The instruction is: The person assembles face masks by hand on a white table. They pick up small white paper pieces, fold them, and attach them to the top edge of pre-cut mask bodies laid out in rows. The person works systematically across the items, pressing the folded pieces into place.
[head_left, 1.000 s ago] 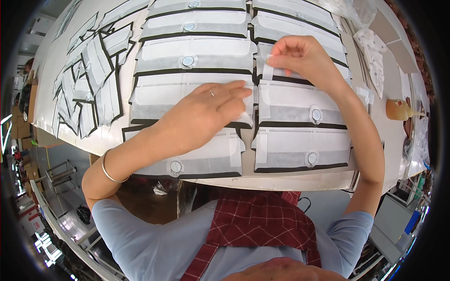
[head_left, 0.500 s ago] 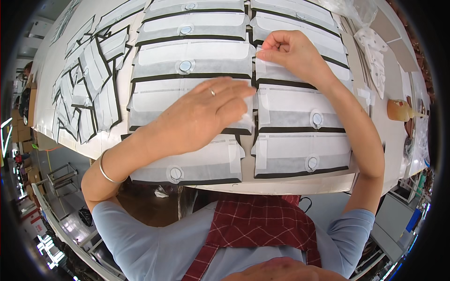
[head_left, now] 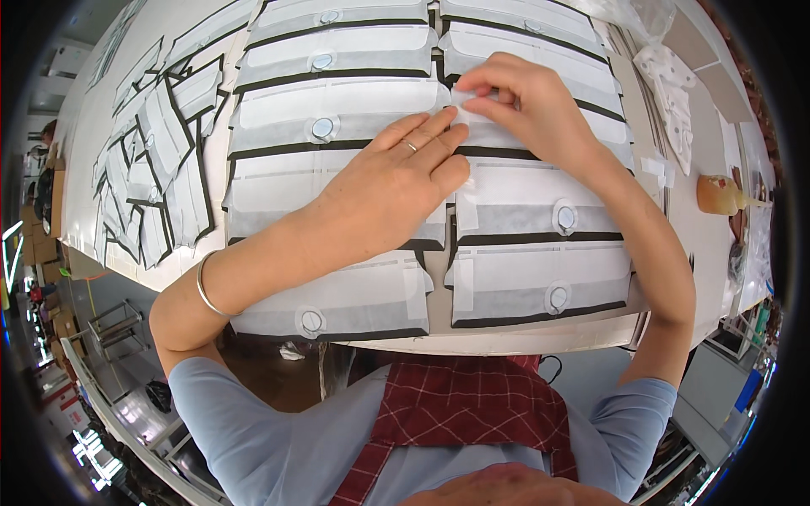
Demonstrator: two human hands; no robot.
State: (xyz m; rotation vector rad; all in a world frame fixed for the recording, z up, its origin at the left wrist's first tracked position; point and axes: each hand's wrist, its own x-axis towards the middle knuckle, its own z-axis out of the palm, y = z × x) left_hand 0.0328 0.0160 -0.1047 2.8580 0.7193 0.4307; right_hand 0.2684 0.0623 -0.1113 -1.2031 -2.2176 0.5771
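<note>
White-and-grey flat panels with black edges lie in two columns, each with a round disc such as this one (head_left: 564, 218). My left hand (head_left: 396, 181), wearing a ring, reaches across the gap between the columns. Its fingers are stretched out, their tips at the left end of a right-column panel (head_left: 498, 133). My right hand (head_left: 536, 110) is closed in a pinch at that same end, thumb and forefinger on a thin white strip (head_left: 460, 99) that is partly hidden. Similar white strips (head_left: 463, 287) lie across the ends of nearer panels.
A loose heap of similar panels (head_left: 160, 160) covers the table's left side. At the right are a white spotted cloth (head_left: 671, 105), a bottle of amber liquid (head_left: 717, 195) with a nozzle, and grey boards (head_left: 696, 46). The table's front edge (head_left: 506, 336) runs close to my apron.
My left hand has moved up and slightly right, bringing its fingertips close to the right hand's pinch. My right hand stays near the same panel end. The view has shifted slightly.
</note>
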